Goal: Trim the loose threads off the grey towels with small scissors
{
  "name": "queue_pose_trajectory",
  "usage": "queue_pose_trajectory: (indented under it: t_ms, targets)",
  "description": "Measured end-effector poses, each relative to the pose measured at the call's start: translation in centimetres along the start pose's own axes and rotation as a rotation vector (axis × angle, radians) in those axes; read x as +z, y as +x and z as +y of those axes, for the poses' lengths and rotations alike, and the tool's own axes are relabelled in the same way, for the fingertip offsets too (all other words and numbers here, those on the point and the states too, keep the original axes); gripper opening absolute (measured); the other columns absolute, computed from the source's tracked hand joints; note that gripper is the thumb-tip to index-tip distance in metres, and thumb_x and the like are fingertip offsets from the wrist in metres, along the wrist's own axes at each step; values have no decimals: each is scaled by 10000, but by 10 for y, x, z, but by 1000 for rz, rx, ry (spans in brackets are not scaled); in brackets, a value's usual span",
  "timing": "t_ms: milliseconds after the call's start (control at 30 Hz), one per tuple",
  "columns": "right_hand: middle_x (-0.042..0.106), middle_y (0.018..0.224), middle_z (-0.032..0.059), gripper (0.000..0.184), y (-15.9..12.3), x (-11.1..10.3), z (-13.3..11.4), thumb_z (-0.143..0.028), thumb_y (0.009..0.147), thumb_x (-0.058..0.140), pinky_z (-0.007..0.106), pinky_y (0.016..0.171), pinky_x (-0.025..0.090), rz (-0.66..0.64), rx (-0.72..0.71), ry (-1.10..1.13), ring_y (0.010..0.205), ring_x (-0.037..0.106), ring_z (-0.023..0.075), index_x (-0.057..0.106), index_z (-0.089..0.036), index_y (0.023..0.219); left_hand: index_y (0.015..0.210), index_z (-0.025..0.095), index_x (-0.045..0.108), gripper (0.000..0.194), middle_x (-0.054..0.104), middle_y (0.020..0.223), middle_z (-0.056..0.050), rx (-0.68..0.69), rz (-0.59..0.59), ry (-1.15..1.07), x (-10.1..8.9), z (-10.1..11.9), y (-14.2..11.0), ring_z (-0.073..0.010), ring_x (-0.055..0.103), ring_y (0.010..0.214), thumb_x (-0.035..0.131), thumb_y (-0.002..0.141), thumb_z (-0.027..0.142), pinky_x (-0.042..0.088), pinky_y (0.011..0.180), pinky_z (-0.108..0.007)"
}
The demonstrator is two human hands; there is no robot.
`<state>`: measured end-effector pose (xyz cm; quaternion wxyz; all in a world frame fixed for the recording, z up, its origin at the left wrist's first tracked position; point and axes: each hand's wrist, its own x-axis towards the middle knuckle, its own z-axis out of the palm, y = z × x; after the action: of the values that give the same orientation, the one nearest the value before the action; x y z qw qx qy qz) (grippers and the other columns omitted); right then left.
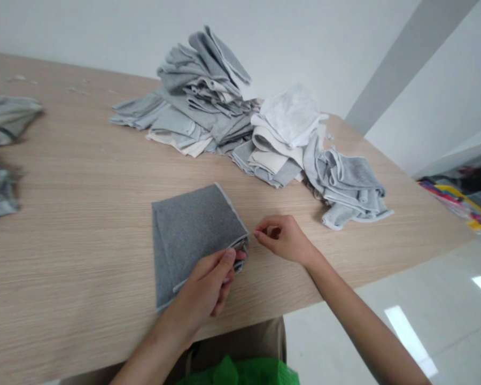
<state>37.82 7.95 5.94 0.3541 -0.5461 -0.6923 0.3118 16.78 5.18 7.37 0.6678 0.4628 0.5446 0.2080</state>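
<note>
Green garment nearest, gray folded cloth gripped at its right corner

Nearest the camera, a green garment [256, 371] is seen, with brown trousers [260, 339] just beyond, at the near edge of the wood-grain table [84, 256]. On the near middle of that table the gray folded cloth [200, 224] is laid, a pale stitched edge running down its right side.

In the step in hand, apparently fine work at the right corner, the layers are best kept firmly pinned close to the edge, so that any pull is taken by the grip and not by the stitching; by short, steady movements the fabric would probably be puckered least.

That corner is gripped by the left hand [214, 278], thumb on top, fingers curled around and beneath. The right hand [284, 238] is held just to the right, thumb and forefinger closed to a pinch, the other fingers curled; no contact with the cloth is seen. Whether a fine thread is held between the tips is too faint to be confirmed.

Farther out, a heap of gray cloths [208, 80] is piled on the far side, with a white cloth [292, 115] to its right and crumpled gray cloths [356, 182] farther right.
</note>
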Motion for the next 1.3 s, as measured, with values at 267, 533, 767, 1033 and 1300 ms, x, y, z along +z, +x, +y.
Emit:
queue_pose_trajectory:
  t_ms: [267, 533, 767, 1033, 1300]
  targets:
    - [695, 710, 23, 82, 2, -1, -1, -182, 839, 656, 200, 511, 405, 45, -15, -40, 559, 545, 96, 726, -148, 814, 1126, 208, 596, 585, 362, 634, 94, -67, -5, -49, -7, -3, -2, -59, 267, 426, 526, 801, 689, 133, 376, -176]
    - [703, 722, 28, 96, 3, 0, -2, -161, 853, 647, 211, 538, 427, 16, -1, -39, 590, 564, 109, 735, -145, 820, 1115, 191, 598, 601, 381, 616, 89, -81, -6, -34, -8, 0, 0, -60, 270, 426, 514, 788, 688, 151, 374, -179]
    - [709, 816, 42, 100, 2, -1, -4, -175, 849, 689, 199, 532, 424, -25, -81, -27, 625, 568, 104, 760, -153, 917, 1103, 184, 621, 686, 372, 598, 92, -73, -4, -33, -11, -2, 0, -69, 269, 440, 560, 714, 746, 147, 375, -179]
    - [694, 810, 30, 83, 4, 1, -2, -155, 870, 682, 211, 547, 405, -18, -154, -12, 633, 542, 101, 759, -159, 901, 1071, 186, 647, 599, 375, 579, 90, -67, -4, -66, -11, 4, -1, -73, 289, 421, 579, 759, 692, 148, 381, -191]
    - [647, 772, 20, 104, 6, 3, -5, -121, 890, 625, 212, 565, 398, -58, -167, -57, 652, 540, 106, 718, -149, 854, 1040, 175, 662, 569, 370, 562, 93, -33, -28, -107, -12, 0, 1, -73, 285, 415, 588, 769, 670, 153, 376, -192]
